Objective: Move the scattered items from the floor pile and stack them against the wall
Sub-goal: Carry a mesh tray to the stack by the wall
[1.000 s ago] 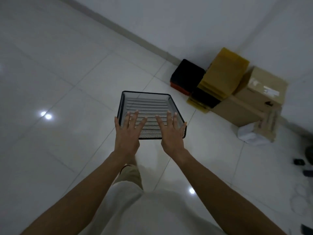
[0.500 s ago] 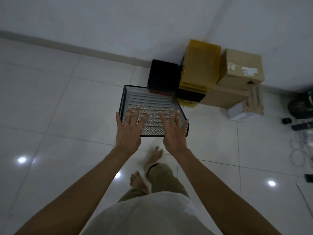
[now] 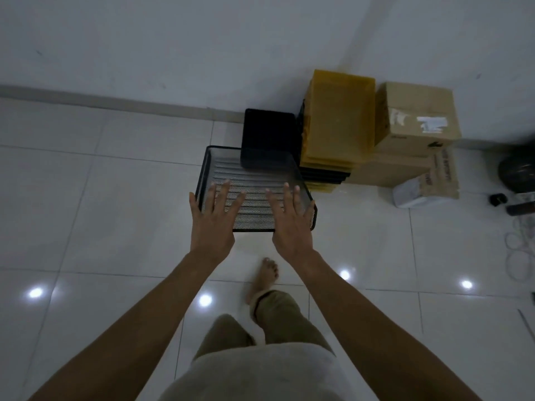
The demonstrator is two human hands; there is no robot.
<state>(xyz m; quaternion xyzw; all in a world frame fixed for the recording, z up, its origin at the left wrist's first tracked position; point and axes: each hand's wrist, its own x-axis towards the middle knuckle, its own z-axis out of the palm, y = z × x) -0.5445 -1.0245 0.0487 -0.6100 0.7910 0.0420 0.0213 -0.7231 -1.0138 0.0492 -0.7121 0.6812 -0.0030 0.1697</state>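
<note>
Mesh tray (image 3: 254, 180) nearer wall stack (image 3: 335, 125).

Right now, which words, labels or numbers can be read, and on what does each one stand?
None is legible.
White label on the upper cardboard box: too blurred.
Dark print on the leaning cardboard piece: too blurred.
Mesh tray, yellow stack: no text visible.
</note>
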